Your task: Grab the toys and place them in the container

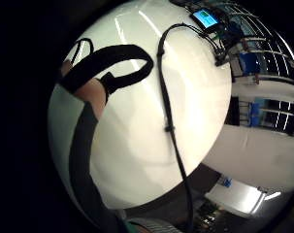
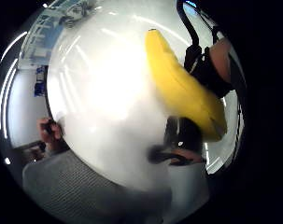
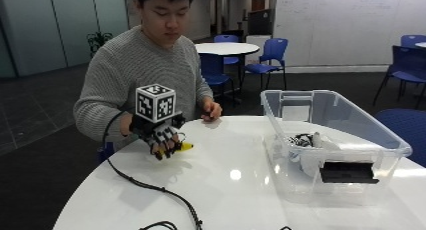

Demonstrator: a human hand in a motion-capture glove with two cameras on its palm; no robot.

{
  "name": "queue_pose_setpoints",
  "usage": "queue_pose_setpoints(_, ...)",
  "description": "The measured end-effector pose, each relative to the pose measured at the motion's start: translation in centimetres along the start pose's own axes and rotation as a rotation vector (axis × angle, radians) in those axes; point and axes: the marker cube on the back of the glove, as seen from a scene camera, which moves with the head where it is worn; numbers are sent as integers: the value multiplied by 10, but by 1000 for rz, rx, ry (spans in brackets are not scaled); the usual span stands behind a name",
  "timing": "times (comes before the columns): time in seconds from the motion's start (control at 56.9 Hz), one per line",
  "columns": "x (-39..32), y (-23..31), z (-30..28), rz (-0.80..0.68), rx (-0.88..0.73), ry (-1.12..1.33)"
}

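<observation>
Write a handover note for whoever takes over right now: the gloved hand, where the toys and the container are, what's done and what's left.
Right hand: lifted just above the white table, fingers curled round a yellow toy banana; its tip shows below the hand in the outside view.
Bare hand: rests on the table's far edge, holding none of the task's things.
Container: clear plastic bin on the table, off to the gloved hand's side, away from the person; a few items already lie inside, too small to identify.
Done: banana picked up.
Left: carry the banana over and put it in the container.

The person wears a grey ribbed knit sweater and a black strapped glove on the grip.
</observation>
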Motion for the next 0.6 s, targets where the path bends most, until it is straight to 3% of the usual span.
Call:
queue_pose_setpoints(0.264,34,-40,-211,-116,275,-21)
queue_pose_setpoints(0.492,10,-65,-243,-189,299,-7)
queue_pose_setpoints(0.597,-53,-102,-260,-393,276,-146)
